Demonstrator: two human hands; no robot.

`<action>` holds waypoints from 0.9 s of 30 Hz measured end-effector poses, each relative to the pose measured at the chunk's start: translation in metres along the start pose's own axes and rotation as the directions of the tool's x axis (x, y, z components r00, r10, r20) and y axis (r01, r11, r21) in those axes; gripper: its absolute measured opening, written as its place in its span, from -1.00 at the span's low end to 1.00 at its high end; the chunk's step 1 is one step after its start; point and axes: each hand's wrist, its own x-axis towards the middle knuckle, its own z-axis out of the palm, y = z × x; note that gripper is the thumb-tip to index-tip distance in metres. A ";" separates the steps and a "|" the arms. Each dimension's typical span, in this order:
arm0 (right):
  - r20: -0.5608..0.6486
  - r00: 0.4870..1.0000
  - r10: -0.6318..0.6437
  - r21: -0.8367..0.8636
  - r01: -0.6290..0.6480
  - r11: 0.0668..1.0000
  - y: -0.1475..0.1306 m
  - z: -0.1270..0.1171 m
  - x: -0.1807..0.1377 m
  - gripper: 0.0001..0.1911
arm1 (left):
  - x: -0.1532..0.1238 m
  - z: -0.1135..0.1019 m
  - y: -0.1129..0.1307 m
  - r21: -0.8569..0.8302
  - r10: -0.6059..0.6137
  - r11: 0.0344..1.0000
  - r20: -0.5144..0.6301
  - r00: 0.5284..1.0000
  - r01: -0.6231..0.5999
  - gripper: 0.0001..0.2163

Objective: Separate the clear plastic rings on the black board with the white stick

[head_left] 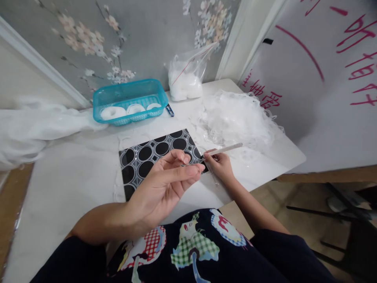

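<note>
My left hand (167, 184) is raised over a black sheet with a pattern of pale rings (144, 152). Its thumb and forefinger pinch together near the sheet's right side, and what sits between them is too thin to make out. Just to the right, my right hand (219, 165) grips a slim, pale, stick-like tool (228, 148) whose back end points up to the right. The tool's front end is near my left fingertips. A large tangled heap of thin white plastic rings or strips (238, 118) lies beyond my right hand.
A blue plastic basket (129, 88) holding several white rings stands at the back. Beside it are a small dark blue item (170, 110) and a clear zip bag of white material (187, 82). White sheeting (38, 125) lies at left; a whiteboard (318, 110) borders the right.
</note>
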 end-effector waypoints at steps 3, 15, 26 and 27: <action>-0.007 1.000 -0.001 -0.005 0.001 1.000 0.000 0.000 0.000 -0.65 | -0.006 0.004 0.003 0.012 0.014 1.000 -0.013 1.000 -0.014 -0.74; 0.004 1.000 0.010 -0.014 -0.010 1.000 -0.002 0.000 0.000 -0.63 | -0.010 0.005 -0.001 0.144 0.127 0.979 0.105 0.986 -0.142 -0.69; -0.003 1.000 -0.022 -0.032 0.022 0.999 0.001 0.000 0.000 -0.65 | -0.013 0.003 -0.002 0.138 0.144 0.978 0.093 0.985 -0.156 -0.65; -0.005 1.000 -0.024 -0.031 0.023 0.999 0.001 0.000 0.000 -0.65 | -0.013 0.003 -0.002 0.127 0.141 0.980 0.098 0.985 -0.153 -0.66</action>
